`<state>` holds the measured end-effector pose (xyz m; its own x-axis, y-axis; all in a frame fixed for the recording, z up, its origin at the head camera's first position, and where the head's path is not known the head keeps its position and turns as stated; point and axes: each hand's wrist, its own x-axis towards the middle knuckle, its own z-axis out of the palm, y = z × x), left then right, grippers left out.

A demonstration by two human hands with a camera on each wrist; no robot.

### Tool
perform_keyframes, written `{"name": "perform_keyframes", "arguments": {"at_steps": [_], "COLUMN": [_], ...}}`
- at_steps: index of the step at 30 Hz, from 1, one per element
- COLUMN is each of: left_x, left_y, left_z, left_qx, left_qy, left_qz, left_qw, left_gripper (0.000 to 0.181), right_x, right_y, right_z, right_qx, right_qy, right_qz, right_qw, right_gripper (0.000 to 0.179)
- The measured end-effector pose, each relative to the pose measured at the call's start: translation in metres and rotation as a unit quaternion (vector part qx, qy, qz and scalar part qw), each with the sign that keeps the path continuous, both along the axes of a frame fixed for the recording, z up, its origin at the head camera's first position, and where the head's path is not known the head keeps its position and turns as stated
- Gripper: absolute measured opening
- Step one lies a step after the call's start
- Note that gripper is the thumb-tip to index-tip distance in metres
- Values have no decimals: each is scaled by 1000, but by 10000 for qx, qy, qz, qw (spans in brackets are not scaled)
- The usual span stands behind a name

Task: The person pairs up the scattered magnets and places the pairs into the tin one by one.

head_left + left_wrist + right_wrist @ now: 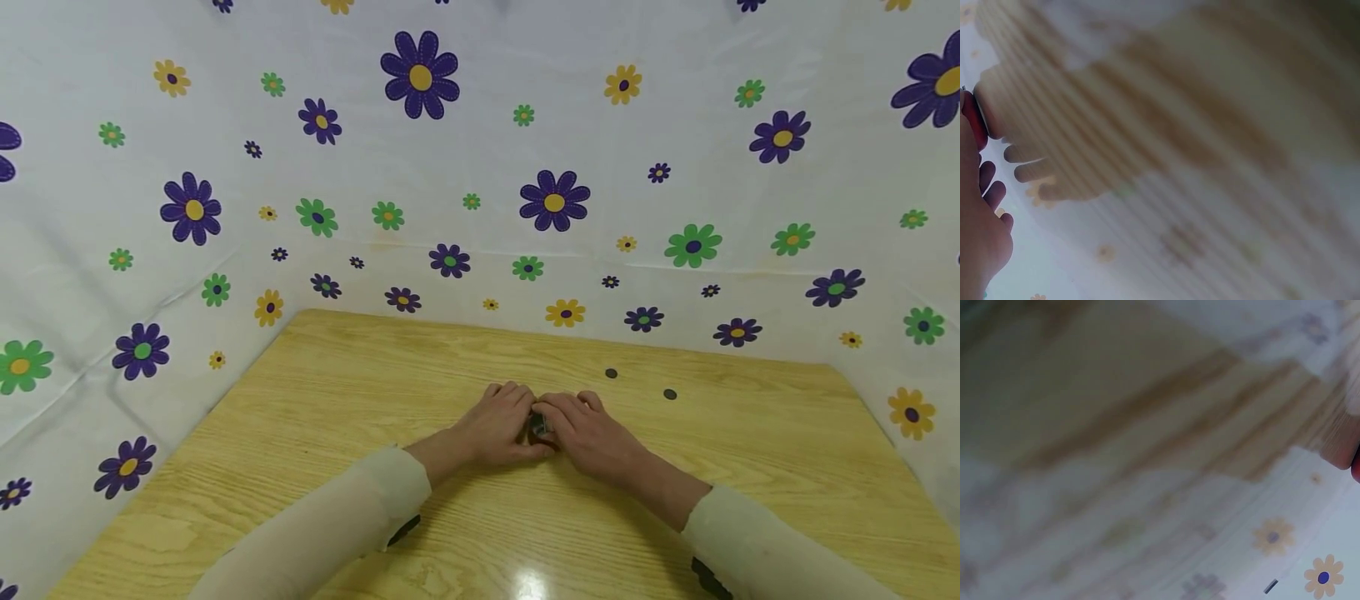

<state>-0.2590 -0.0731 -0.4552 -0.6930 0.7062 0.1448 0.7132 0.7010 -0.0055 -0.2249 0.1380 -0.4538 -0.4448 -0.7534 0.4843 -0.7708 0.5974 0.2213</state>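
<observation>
Both hands meet over the middle of the wooden table, around a small dark, shiny object (538, 427) with a red edge low on it. My left hand (501, 423) grips it from the left, its thumb along the near side. From the right, my right hand (588, 433) holds it with fingers bent over the top. In the left wrist view, the object's red side (975, 120) and a silvery rim show beside the fingers. Only a red sliver (1356, 467) appears at the right wrist view's edge. The fingers hide most of it, and I cannot tell its kind.
Two small dark flat discs (611, 373) lie apart on the table (390, 358), beyond the right hand. A white cloth (480, 150) with purple, green and yellow flowers stands around the back and sides. Pale sleeves (330, 517) cover both forearms.
</observation>
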Motion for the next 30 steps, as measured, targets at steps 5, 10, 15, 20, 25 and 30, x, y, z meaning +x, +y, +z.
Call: {"name": "perform_keyframes", "arguments": {"at_steps": [5,10,15,20,25,30], "left_x": [0,0,1,1,1,1], "left_y": [0,0,0,0,0,0], "left_z": [-1,0,0,0,0,0], "left_qx": [31,22,21,17,89,49], "left_qy": [-6,22,6,-55,-44,-89], "left_qz": [3,-29,-22,-26,-70,-28], "left_qw": [10000,10000,10000,10000,9999,9999], "left_gripper": [58,59,58,55,53,55], "right_x": [1,1,-1,-2,-2,-2], "right_y": [0,2,3,3,3,5], "right_z": [1,1,-1,0,1,1], "right_qx": [37,17,-237,-336,-270,18], "right_qy": [-32,-411,-616,-541,-481,-537], "right_qz": [-31,-170,-20,220,419,577], "right_qw": [10000,9990,9978,9977,9976,9969], "right_gripper": [40,29,35,32,29,26]}}
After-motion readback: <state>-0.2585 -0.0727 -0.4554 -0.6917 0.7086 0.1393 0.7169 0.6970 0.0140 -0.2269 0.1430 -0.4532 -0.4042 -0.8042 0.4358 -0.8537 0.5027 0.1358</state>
